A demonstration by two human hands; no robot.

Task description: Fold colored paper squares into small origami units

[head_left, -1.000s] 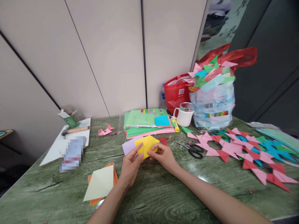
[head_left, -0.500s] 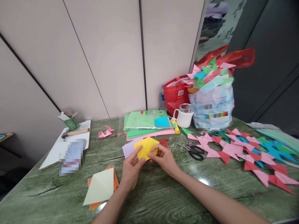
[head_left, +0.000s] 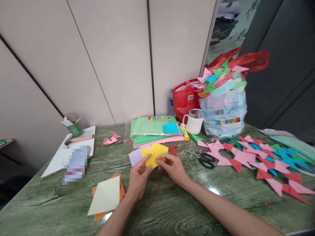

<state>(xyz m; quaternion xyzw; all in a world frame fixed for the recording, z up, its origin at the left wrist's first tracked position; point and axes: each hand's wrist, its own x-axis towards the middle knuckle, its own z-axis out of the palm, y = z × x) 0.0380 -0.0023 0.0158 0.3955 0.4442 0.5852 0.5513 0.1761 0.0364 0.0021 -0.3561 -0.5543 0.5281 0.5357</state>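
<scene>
Both my hands hold a folded yellow paper [head_left: 155, 153] just above the green marbled table [head_left: 172, 209]. My left hand [head_left: 138, 177] pinches its lower left edge between thumb and fingers. My right hand [head_left: 172, 165] grips its lower right edge. A lilac sheet [head_left: 135, 156] lies flat under and left of the yellow paper. A small red folded piece [head_left: 173, 150] lies just right of it.
Pale green and orange sheets [head_left: 106, 195] lie at the front left. A stack of coloured paper [head_left: 154, 132], a white mug [head_left: 194, 122], scissors [head_left: 204, 159], a red bag [head_left: 184, 98] and a plastic bag of folded pieces [head_left: 225, 101] stand behind. Joined pink, red and blue stars [head_left: 261, 160] spread right. A hammer [head_left: 78, 139] lies on white board, left.
The yellow paper has shifted slightly in my fingers, and my left thumb has moved up along its lower edge. Both hands stay in nearly the same place.
</scene>
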